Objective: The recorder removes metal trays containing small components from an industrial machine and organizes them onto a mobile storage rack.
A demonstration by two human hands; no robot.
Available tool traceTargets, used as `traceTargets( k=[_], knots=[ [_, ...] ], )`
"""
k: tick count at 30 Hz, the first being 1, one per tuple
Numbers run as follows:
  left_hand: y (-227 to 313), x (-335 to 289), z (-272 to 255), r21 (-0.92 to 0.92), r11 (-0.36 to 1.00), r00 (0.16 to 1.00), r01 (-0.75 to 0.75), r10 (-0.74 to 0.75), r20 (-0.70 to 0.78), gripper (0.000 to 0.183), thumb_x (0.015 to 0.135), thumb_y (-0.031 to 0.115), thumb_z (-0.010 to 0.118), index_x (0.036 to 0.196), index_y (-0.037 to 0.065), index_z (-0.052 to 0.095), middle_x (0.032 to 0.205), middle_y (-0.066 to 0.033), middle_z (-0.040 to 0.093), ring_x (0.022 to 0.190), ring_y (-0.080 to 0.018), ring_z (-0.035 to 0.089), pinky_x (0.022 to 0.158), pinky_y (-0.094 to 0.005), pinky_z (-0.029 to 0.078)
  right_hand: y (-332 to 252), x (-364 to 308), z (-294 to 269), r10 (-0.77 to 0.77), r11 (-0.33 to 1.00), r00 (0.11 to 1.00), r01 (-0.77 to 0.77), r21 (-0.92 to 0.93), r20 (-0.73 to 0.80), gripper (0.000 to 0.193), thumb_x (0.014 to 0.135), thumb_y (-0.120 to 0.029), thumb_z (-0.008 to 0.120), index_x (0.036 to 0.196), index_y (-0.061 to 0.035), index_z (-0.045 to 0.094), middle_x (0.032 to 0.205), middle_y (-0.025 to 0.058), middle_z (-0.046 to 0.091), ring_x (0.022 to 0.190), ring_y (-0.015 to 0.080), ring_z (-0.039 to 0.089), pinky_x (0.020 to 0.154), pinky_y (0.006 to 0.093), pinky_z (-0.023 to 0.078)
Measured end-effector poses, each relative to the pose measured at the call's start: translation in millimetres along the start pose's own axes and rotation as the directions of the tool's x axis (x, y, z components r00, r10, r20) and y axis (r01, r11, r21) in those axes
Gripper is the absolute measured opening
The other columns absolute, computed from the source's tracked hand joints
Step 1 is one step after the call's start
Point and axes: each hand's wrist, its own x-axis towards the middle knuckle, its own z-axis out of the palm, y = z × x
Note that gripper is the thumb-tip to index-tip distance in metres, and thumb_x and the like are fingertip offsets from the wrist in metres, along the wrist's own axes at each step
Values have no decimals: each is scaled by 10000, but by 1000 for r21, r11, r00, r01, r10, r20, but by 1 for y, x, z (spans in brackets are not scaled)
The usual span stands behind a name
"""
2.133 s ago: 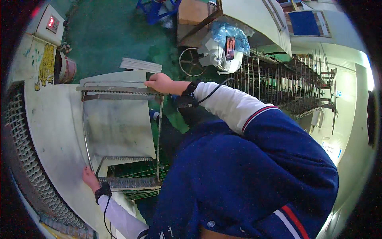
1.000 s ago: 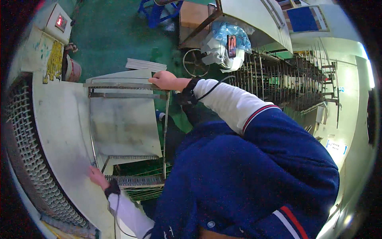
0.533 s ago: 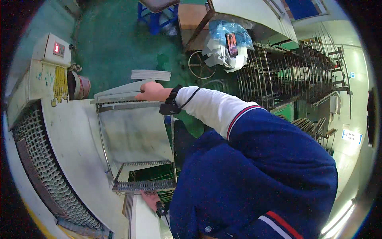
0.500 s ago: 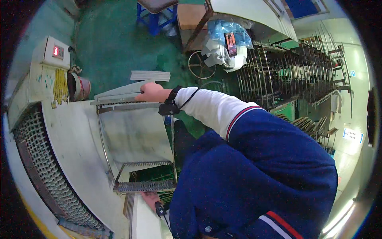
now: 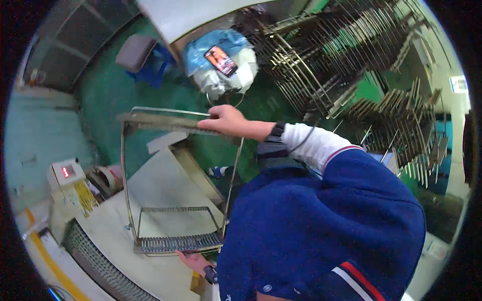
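Both my hands are on a rectangular metal rack (image 5: pixel 125 170) with thin side rods and slotted crossbars. My right hand (image 5: pixel 226 121) is closed around its upper crossbar, thumb on the near side. At the lower end, my left hand (image 5: pixel 195 262) has its fingertips against the underside of the bottom bar; some of its fingers are hidden. A dense row of small upright metal pieces (image 5: pixel 181 243) lines that lower bar. Through the open middle of the rack, a pale work surface (image 5: pixel 165 175) shows behind it.
A mesh conveyor belt (image 5: pixel 95 261) runs at the lower left, near a control box with a red display (image 5: pixel 67 173) and a bucket (image 5: pixel 111 176). A phone (image 5: pixel 221 60) lies on a plastic-covered stool. Metal racks (image 5: pixel 321 60) crowd the upper right; a blue stool (image 5: pixel 150 65) stands farther back.
My view has turned, putting the conveyor lower and the hanging racks nearer the middle. The rack, held in both hands, now stands farther from the conveyor belt.
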Motion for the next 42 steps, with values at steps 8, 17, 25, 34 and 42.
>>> traceTargets(
  k=[8,17,25,34,42],
  knots=[
    [21,-79,248,268,881,884,-391,277,377,414,845,243,514,1128,-46,427,1103,-129,465,977,-190,436,861,-303,322,131,-118,-233,285,901,829,-60,430,-482,371,715,-397,637,626,-39,596,559,-34,483,534,66,408,474,261,331],
    [-34,-202,522,115,702,371,-703,224,901,242,842,154,516,1005,-24,499,873,-33,495,796,-103,437,725,-234,342,251,-276,-335,649,635,414,168,754,-638,306,765,-360,617,664,-78,556,585,-49,474,506,33,397,454,186,275],
    [-117,-269,729,78,744,78,-663,-35,996,120,833,95,509,912,23,564,736,26,514,626,-49,429,541,-187,339,259,-282,-364,773,515,153,416,750,-616,235,772,-305,625,668,-113,537,570,-73,448,464,26,371,420,194,252],
    [-233,-298,901,143,686,-54,-713,-258,965,131,837,86,498,910,12,578,690,38,515,560,-31,405,499,-171,314,316,-234,-416,858,440,35,463,770,-512,215,763,-253,641,720,-58,565,656,-21,544,562,56,480,500,216,363],
    [-288,-316,966,58,564,-106,-824,-254,961,172,813,57,502,929,-26,597,722,-7,564,617,-72,480,568,-197,381,335,-194,-431,910,388,-34,415,823,-413,272,774,-321,618,612,-148,483,521,-68,437,417,31,356,386,204,231]
  ],
)
